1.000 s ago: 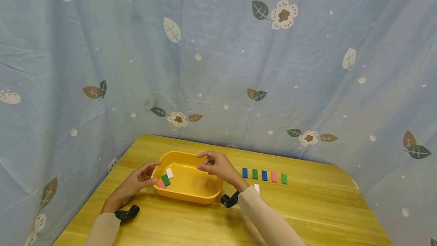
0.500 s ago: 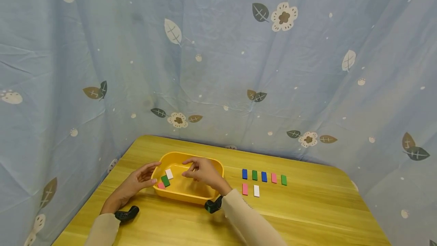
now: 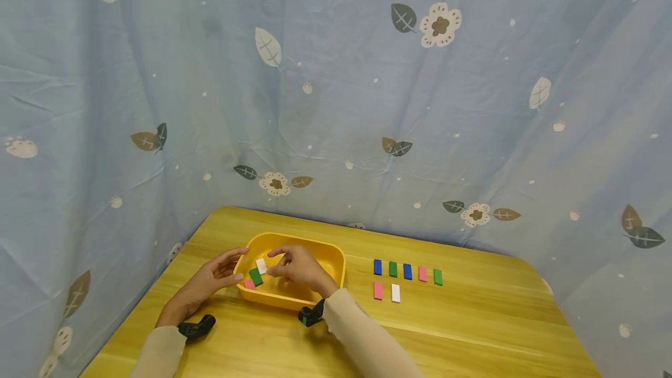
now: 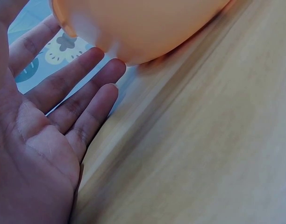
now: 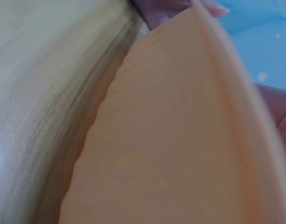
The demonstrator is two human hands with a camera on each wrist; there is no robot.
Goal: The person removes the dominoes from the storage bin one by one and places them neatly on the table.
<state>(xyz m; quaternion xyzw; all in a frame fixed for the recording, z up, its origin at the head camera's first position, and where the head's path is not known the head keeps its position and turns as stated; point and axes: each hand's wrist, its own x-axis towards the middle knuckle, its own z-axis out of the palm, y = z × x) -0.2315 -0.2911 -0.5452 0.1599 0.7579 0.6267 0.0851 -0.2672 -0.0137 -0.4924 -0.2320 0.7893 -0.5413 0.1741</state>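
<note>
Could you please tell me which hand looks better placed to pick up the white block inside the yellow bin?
Probably the right hand: it reaches into the yellow bin, its thumb and forefinger apart close to the white block. The left hand is outside, at the bin's left end.

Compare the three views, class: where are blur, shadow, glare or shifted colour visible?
Head view: the yellow tub and small tiles look fairly crisp, with a soft shadow on the table beside the right sleeve; left wrist view: dim, the tub looking peach-orange and the table grain smeared; right wrist view: the tub's rim is blurred, and pale glare marks the table at the left edge.
</note>
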